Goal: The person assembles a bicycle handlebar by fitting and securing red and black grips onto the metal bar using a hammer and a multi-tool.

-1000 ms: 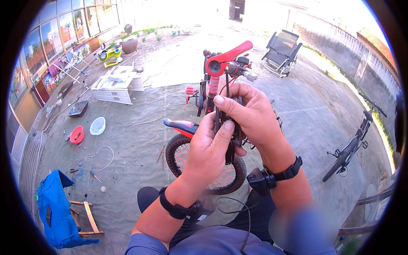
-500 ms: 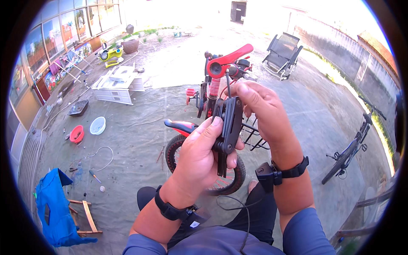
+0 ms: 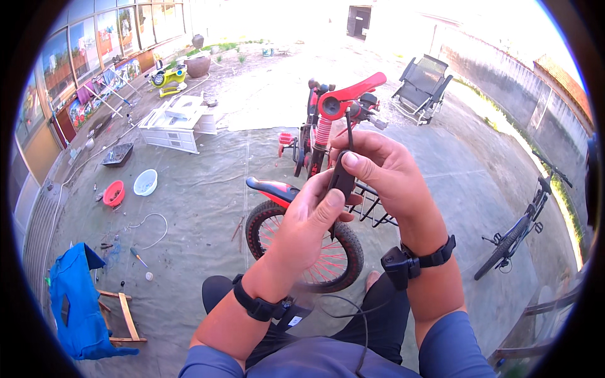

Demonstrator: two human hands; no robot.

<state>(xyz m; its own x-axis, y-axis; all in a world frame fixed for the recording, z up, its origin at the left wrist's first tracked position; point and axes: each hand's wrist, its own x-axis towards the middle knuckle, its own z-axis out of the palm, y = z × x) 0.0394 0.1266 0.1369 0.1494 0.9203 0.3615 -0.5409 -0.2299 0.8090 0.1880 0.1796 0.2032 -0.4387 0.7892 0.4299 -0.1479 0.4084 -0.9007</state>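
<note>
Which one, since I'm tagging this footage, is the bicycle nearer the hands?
The red-and-black bicycle with red spokes, partly hidden behind the left hand and right hand; the dark bicycle is apart, off to the right.

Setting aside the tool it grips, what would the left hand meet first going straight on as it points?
Most likely the right hand, whose thumb lies at the upper end of the black tool in the left hand; depth is hard to judge here.
</note>
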